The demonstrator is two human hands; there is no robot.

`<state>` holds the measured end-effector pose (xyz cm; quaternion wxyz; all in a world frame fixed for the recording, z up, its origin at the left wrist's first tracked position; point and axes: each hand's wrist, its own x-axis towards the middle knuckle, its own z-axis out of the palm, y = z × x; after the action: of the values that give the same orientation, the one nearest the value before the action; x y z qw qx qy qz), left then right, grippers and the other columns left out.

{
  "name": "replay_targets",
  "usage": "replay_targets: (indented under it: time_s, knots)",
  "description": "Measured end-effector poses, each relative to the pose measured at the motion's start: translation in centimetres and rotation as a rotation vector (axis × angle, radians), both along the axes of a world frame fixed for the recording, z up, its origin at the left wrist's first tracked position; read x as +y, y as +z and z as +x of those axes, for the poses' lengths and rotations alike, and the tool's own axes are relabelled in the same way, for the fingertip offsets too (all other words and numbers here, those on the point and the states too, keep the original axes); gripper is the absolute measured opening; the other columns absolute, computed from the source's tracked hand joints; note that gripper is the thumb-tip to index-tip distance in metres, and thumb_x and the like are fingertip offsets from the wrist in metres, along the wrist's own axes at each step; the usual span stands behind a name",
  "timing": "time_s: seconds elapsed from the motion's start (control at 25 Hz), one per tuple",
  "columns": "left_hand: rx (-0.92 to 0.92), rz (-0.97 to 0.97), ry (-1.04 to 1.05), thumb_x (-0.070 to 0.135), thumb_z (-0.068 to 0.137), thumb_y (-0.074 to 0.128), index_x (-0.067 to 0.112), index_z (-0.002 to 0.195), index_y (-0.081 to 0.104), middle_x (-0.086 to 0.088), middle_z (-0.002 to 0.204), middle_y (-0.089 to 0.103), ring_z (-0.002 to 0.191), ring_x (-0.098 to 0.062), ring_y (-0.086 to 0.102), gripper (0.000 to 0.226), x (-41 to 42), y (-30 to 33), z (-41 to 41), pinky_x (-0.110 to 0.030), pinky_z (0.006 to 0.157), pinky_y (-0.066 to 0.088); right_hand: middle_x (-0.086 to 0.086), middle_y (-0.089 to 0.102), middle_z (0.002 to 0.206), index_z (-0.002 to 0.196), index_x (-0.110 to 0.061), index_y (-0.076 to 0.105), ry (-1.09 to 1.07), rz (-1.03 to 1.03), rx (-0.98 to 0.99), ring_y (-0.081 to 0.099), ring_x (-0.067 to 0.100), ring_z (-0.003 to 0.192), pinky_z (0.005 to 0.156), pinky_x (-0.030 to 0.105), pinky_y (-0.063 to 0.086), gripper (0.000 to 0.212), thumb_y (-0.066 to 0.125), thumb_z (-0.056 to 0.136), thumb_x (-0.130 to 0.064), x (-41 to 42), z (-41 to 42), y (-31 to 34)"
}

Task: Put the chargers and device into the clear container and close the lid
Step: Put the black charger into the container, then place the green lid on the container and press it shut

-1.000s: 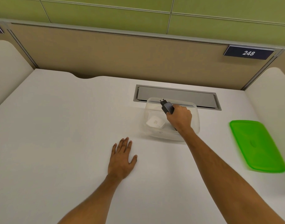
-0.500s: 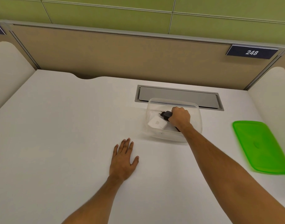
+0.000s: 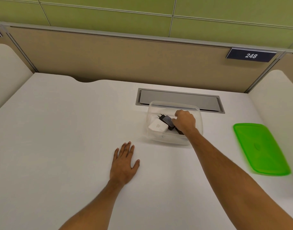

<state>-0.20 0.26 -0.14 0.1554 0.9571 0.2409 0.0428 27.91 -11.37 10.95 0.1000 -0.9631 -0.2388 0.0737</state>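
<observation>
The clear container (image 3: pixel 160 139) stands open on the white desk, right of centre. Inside it lies a white charger (image 3: pixel 158 127) at the left. A black charger (image 3: pixel 167 121) with its prongs pointing up-left lies beside and partly over the white one. My right hand (image 3: pixel 184 121) is down inside the container with its fingertips on the black charger. A dark object under my wrist is mostly hidden. My left hand (image 3: pixel 125 162) rests flat on the desk, fingers spread, holding nothing. The green lid (image 3: pixel 260 148) lies on the desk at the right.
A grey cable hatch (image 3: pixel 179 98) is set into the desk just behind the container. A beige partition with a "248" sign (image 3: pixel 251 55) closes the back. Rounded white side panels (image 3: pixel 6 70) flank the desk.
My right hand has lowered the black charger from above the container's rim down inside it, next to the white charger. My left hand has stayed flat on the desk.
</observation>
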Motion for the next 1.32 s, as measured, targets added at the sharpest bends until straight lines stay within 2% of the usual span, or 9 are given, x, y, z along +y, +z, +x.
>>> replay_targets:
  time_s: [0.2,0.36,0.52,0.76,1.04,1.32]
  knots:
    - [0.013,0.003,0.0,0.056,0.089,0.02,0.019,0.15,0.022,0.001,0.16,0.015,0.147,-0.012,0.005,0.072,0.2,-0.1,-0.2,-0.036,0.12,0.0,0.011,0.072,0.096,0.1,-0.01,0.07,-0.066,0.18,-0.128,0.066,0.032,0.086,0.074,0.035,0.053,0.02,0.057,0.088,-0.019,-2.8,0.7,2.2]
    - [0.021,-0.005,-0.01,0.058,0.088,0.016,0.019,0.15,0.02,0.002,0.161,0.013,0.147,-0.011,0.002,0.074,0.2,-0.2,-0.3,-0.036,0.12,-0.001,0.013,0.073,0.084,0.091,-0.009,0.071,-0.209,0.247,-0.262,0.064,0.034,0.073,0.062,0.03,0.046,0.019,0.052,0.087,-0.013,-7.4,1.2,3.1]
    - [0.016,0.001,-0.011,0.058,0.087,0.015,0.018,0.15,0.022,0.001,0.16,0.015,0.147,-0.011,0.004,0.075,0.3,-0.2,-0.1,-0.038,0.121,0.002,0.017,0.072,0.091,0.094,-0.01,0.072,-0.41,0.158,-0.212,0.065,0.04,0.085,0.067,0.032,0.046,0.022,0.054,0.081,-0.011,-14.4,1.7,2.5]
    - [0.045,0.023,-0.026,0.058,0.087,0.014,0.016,0.15,0.023,-0.001,0.16,0.016,0.147,-0.014,0.007,0.076,0.3,-0.3,-0.1,-0.039,0.12,0.003,0.02,0.07,0.098,0.1,-0.005,0.068,-0.575,0.032,-0.09,0.065,0.039,0.093,0.075,0.035,0.047,0.026,0.059,0.076,-0.008,-23.2,-0.1,0.1]
    - [0.081,0.021,-0.037,0.06,0.087,0.011,0.016,0.151,0.017,0.0,0.161,0.012,0.147,-0.013,0.004,0.078,0.2,-0.5,-0.1,-0.039,0.12,0.001,0.019,0.062,0.106,0.102,-0.003,0.067,-0.672,-0.099,-0.098,0.057,0.037,0.104,0.09,0.04,0.041,0.029,0.061,0.074,-0.01,-28.1,-2.4,-2.6]
    - [0.11,0.03,-0.051,0.063,0.082,0.003,0.018,0.151,0.011,0.001,0.161,0.005,0.147,-0.012,-0.001,0.083,0.0,-0.2,0.0,-0.037,0.12,-0.003,0.017,0.061,0.103,0.093,-0.001,0.07,-0.718,-0.157,-0.085,0.056,0.036,0.101,0.087,0.04,0.041,0.022,0.059,0.075,-0.005,-30.2,-3.2,-4.2]
